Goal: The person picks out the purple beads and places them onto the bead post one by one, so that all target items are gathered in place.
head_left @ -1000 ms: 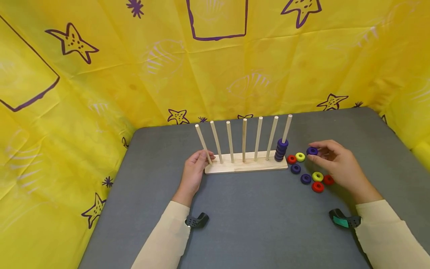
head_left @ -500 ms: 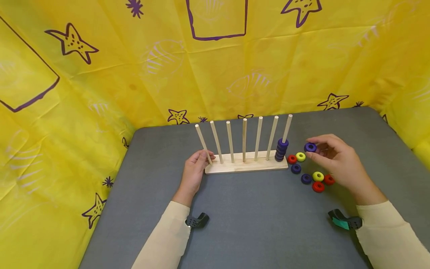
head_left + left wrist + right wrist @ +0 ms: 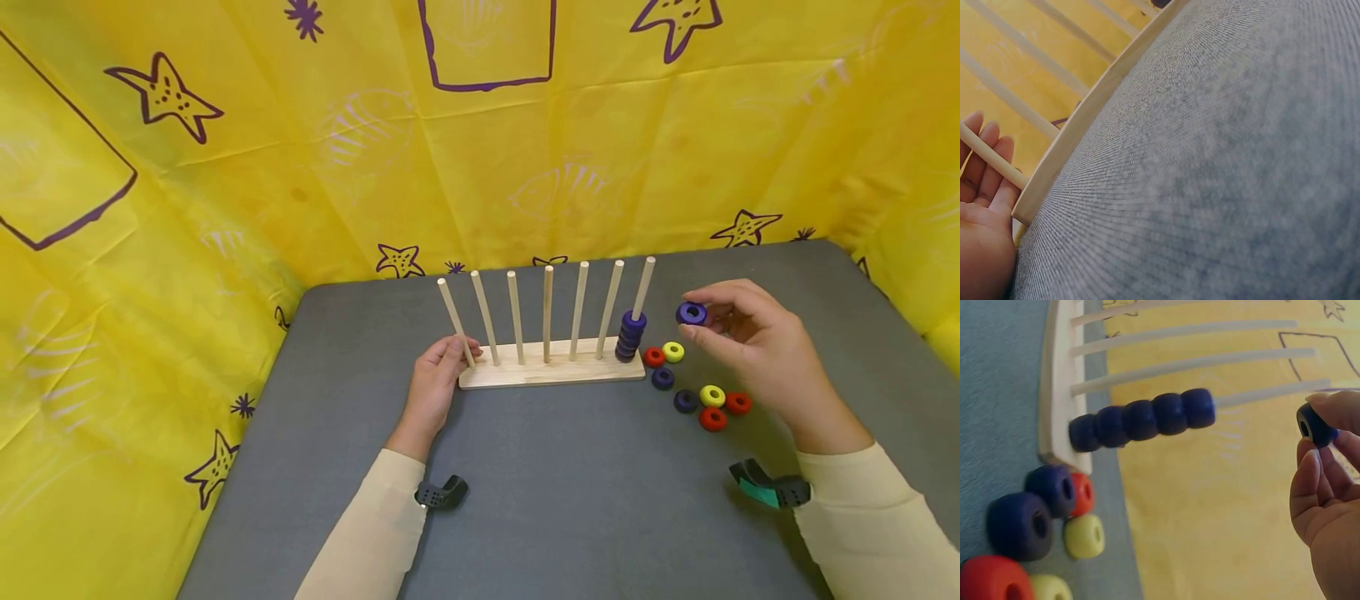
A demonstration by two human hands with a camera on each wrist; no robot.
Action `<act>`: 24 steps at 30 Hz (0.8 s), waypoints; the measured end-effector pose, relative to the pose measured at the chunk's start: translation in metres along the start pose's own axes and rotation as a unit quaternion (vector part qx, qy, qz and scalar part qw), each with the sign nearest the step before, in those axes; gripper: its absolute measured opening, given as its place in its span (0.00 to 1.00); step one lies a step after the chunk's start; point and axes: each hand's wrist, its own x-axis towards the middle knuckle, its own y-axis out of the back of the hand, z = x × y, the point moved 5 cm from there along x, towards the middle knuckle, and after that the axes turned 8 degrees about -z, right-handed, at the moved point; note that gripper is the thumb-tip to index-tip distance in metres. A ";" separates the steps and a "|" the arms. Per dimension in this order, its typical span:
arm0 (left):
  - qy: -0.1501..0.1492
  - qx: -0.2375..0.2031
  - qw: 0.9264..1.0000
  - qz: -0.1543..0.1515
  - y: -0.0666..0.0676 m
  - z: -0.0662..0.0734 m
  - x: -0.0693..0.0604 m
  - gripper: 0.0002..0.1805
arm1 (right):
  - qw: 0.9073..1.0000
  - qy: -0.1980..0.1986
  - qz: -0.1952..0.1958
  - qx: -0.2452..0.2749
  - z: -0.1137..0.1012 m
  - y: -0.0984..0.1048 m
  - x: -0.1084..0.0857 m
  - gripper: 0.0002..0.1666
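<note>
The left hand (image 3: 430,392) holds the left end of a wooden rack (image 3: 551,374); in the left wrist view its fingers (image 3: 988,156) lie behind the end peg (image 3: 994,157). A stack of several dark blue rings (image 3: 628,340) sits low on the rightmost peg (image 3: 643,287). The right hand (image 3: 776,362) pinches one blue ring (image 3: 682,316) between thumb and fingers, raised to the right of that peg. In the right wrist view this ring (image 3: 1321,430) is off the peg, near the level of its tip, apart from it.
Loose red (image 3: 713,426), yellow (image 3: 705,402) and blue rings (image 3: 678,406) lie on the grey table (image 3: 555,483) between the rack's right end and the right hand. The other pegs carry no rings. A yellow patterned cloth (image 3: 465,183) hangs behind and beside the table.
The right hand has lifted its blue ring higher above the loose rings and slightly to the left. The left hand and the rack have stayed in place.
</note>
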 end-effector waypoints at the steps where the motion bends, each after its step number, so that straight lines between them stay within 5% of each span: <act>1: 0.000 0.000 1.000 -0.001 0.000 0.000 0.000 0.23 | 1.000 0.003 0.001 0.001 -0.003 0.000 0.001 0.25; 14: -0.001 0.005 1.000 -0.002 0.000 -0.001 0.000 0.23 | 0.998 0.067 0.007 -0.001 -0.039 0.002 0.021 0.26; 24: 0.002 0.007 1.000 -0.001 0.000 -0.001 0.000 0.23 | 0.996 0.081 0.011 0.027 -0.051 -0.002 0.037 0.25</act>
